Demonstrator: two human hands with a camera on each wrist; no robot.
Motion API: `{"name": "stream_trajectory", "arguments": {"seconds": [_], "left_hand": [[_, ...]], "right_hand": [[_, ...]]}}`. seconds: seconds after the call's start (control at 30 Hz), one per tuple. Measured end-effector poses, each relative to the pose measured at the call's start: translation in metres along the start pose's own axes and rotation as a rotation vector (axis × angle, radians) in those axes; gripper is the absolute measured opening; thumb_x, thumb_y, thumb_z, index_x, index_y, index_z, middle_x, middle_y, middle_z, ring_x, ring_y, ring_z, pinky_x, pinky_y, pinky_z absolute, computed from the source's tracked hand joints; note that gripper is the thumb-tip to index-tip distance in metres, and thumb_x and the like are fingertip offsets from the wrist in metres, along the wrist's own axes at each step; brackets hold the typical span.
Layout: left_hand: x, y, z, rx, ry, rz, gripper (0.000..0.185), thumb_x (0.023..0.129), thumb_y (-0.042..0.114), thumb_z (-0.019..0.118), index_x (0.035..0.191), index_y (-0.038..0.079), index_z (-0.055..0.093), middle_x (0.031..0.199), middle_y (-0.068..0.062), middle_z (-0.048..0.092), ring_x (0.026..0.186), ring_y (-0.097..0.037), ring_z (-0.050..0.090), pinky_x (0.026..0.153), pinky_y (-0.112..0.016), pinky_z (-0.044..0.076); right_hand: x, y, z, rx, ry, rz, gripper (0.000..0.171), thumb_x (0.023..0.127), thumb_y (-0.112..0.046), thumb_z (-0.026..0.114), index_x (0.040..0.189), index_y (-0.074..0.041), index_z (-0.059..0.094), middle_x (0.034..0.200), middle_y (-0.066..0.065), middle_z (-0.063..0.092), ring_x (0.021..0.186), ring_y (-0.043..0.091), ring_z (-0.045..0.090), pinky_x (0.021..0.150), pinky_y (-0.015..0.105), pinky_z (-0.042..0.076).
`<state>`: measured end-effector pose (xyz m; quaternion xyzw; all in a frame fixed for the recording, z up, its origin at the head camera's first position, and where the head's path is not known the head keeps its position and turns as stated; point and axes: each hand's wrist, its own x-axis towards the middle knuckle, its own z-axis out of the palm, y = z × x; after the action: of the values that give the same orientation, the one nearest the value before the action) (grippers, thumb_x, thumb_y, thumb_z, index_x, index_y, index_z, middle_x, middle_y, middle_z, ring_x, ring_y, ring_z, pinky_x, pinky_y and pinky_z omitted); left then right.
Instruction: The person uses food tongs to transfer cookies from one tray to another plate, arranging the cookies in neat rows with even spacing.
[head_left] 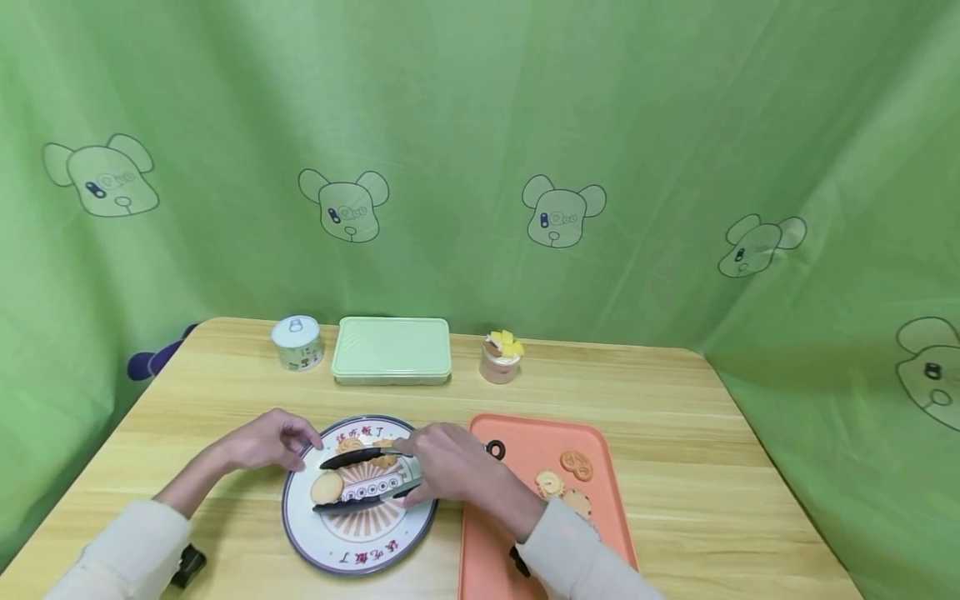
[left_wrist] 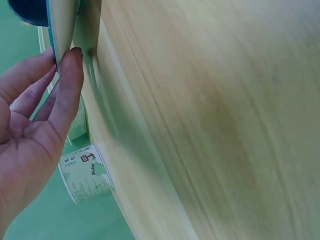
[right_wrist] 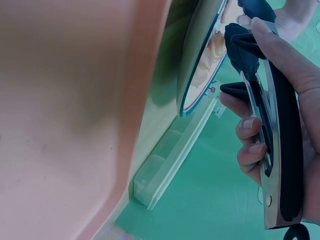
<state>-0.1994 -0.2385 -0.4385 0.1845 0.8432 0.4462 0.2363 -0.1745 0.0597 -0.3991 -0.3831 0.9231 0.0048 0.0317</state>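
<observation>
A round printed plate (head_left: 352, 554) lies near the table's front edge with a pale cookie (head_left: 327, 487) and other biscuits on it. My left hand (head_left: 266, 442) touches the plate's left rim; the left wrist view shows a fairly straight fingertip (left_wrist: 75, 60) pressed against the plate rim (left_wrist: 62, 30). My right hand (head_left: 450, 471) grips metal tongs with black tips (head_left: 356, 457), their arms spread over the plate. In the right wrist view my fingers (right_wrist: 250, 145) curl round the tongs (right_wrist: 280, 150) beside the plate (right_wrist: 200, 55).
An orange tray (head_left: 525, 550) lies right of the plate, holding three cookies (head_left: 576, 465) and a small black ring (head_left: 495, 450). At the back stand a small can (head_left: 297, 342), a green lidded box (head_left: 392, 350) and a dessert cup (head_left: 501, 357). Green curtain surrounds the table.
</observation>
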Motion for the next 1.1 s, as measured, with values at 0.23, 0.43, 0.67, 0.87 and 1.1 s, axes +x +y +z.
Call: {"name": "stream_trajectory", "arguments": {"seconds": [0.23, 0.43, 0.67, 0.87, 1.1], "left_hand": [[0.001, 0.0, 0.0, -0.008, 0.004, -0.012, 0.033, 0.071, -0.005, 0.07, 0.104, -0.005, 0.065, 0.082, -0.01, 0.062, 0.071, -0.013, 0.054, 0.061, -0.022, 0.05], [0.0, 0.0, 0.001, -0.023, 0.005, -0.01, 0.034, 0.07, -0.005, 0.071, 0.103, -0.006, 0.065, 0.083, -0.011, 0.063, 0.072, -0.014, 0.054, 0.062, -0.022, 0.05], [0.002, -0.001, 0.001, -0.007, 0.013, -0.032, 0.032, 0.07, -0.004, 0.071, 0.101, -0.003, 0.066, 0.084, -0.008, 0.063, 0.075, -0.016, 0.055, 0.064, -0.023, 0.051], [0.002, 0.0, 0.001, -0.004, 0.014, -0.037, 0.032, 0.069, -0.004, 0.071, 0.101, -0.002, 0.066, 0.084, -0.006, 0.063, 0.076, -0.017, 0.055, 0.064, -0.023, 0.051], [0.001, 0.001, 0.001, -0.002, 0.013, -0.035, 0.032, 0.07, -0.003, 0.071, 0.101, -0.002, 0.066, 0.084, -0.007, 0.062, 0.075, -0.015, 0.054, 0.064, -0.022, 0.051]], "right_hand": [[-0.015, 0.01, -0.009, 0.052, 0.029, 0.005, 0.074, 0.066, -0.052, 0.079, 0.129, -0.018, 0.058, 0.118, 0.0, 0.067, 0.103, 0.015, 0.065, 0.086, 0.029, 0.053], [-0.035, 0.03, -0.009, 0.1, 0.093, 0.033, 0.078, 0.063, -0.051, 0.081, 0.129, -0.015, 0.059, 0.112, 0.002, 0.069, 0.093, 0.015, 0.066, 0.078, 0.029, 0.054], [-0.06, 0.05, -0.007, 0.164, 0.094, 0.121, 0.078, 0.062, -0.049, 0.082, 0.129, -0.015, 0.059, 0.112, 0.0, 0.069, 0.089, 0.012, 0.064, 0.077, 0.03, 0.054], [-0.083, 0.065, -0.007, 0.247, 0.104, 0.204, 0.078, 0.06, -0.047, 0.084, 0.127, -0.015, 0.06, 0.118, 0.001, 0.066, 0.101, 0.016, 0.063, 0.082, 0.035, 0.053], [-0.11, 0.084, -0.006, 0.282, 0.097, 0.294, 0.082, 0.058, -0.049, 0.085, 0.129, -0.015, 0.059, 0.117, 0.0, 0.067, 0.106, 0.02, 0.062, 0.082, 0.038, 0.053]]}}
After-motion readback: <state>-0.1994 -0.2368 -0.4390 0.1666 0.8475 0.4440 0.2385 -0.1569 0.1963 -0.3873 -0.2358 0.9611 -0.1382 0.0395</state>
